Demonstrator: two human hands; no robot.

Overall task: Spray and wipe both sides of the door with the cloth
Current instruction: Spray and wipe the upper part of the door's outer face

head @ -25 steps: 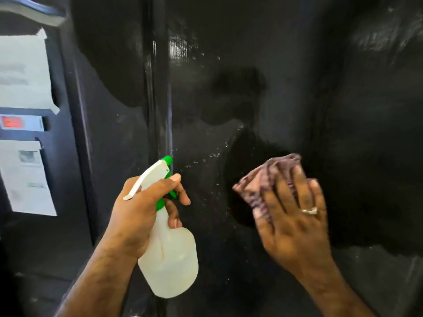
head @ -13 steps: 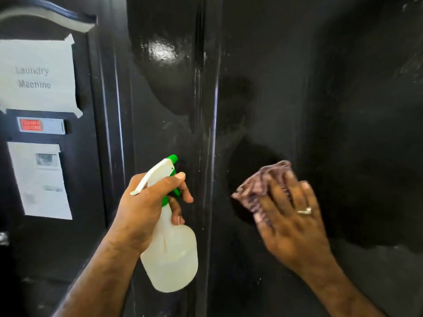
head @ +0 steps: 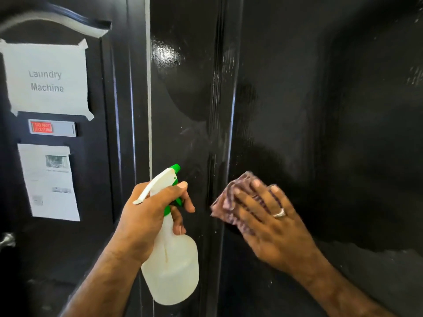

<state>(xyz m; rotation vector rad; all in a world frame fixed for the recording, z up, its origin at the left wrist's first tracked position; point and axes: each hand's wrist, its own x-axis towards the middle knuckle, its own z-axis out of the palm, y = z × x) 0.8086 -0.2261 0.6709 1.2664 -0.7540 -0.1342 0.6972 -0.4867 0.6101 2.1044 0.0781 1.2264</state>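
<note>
A glossy black door (head: 320,122) fills the right and middle of the view, with small droplets near its raised moulding. My right hand (head: 267,220) presses a crumpled purple checked cloth (head: 231,193) flat against the door, fingers spread over it. My left hand (head: 148,213) grips the neck of a white spray bottle (head: 174,264) with a green nozzle, a finger curled at the trigger, the nozzle pointing at the door.
To the left stands another black door (head: 96,225) bearing a taped "Laundry Machine" sign (head: 47,80), a small red-and-grey slider sign (head: 52,128) and a printed sheet (head: 49,183). A metal handle (head: 6,240) shows at the left edge.
The view has swung to the left, bringing the signs further in. My right hand and the cloth have slid left toward the door's moulding. The bottle stays held the same way.
</note>
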